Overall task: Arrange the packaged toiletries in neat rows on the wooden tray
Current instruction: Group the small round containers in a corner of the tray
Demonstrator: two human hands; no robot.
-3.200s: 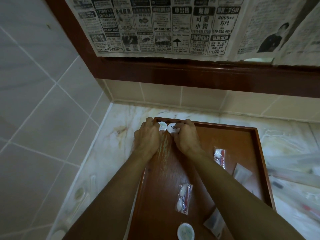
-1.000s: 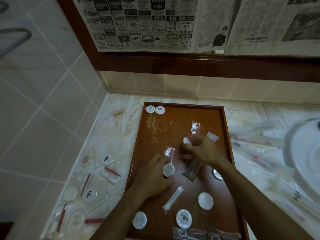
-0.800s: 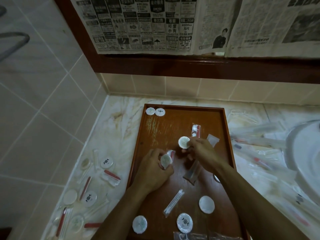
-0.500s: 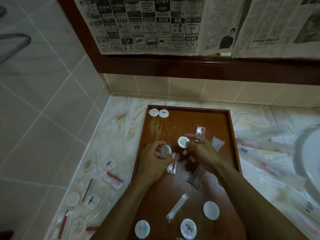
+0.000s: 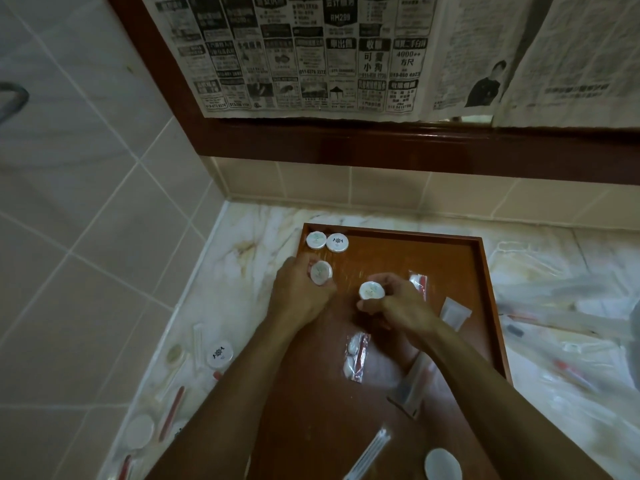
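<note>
A wooden tray (image 5: pixel 483 271) lies on the marble counter. Two round white packaged soaps (image 5: pixel 327 241) sit side by side in its far left corner. My left hand (image 5: pixel 299 296) holds a round white soap (image 5: pixel 321 272) just below that pair, near the tray's left rim. My right hand (image 5: pixel 398 306) holds another round soap (image 5: pixel 371 291) above the tray's middle. Loose on the tray are a clear packet with red and white contents (image 5: pixel 355 355), a small white sachet (image 5: pixel 455 313), a red-and-white packet (image 5: pixel 419 284), a long clear stick packet (image 5: pixel 369 452) and a round soap (image 5: pixel 443 465).
More packaged items lie on the counter left of the tray, among them a round soap (image 5: pixel 219 355) and red sticks (image 5: pixel 171 412). Long clear packets (image 5: pixel 561 344) are strewn to the right. A tiled wall (image 5: pixel 86 202) stands on the left; newspaper (image 5: pixel 311 53) covers the mirror behind.
Both hands have lifted a round soap each and carried them toward the tray's far left corner. The left hand has moved furthest. The view has tilted up and closer.
</note>
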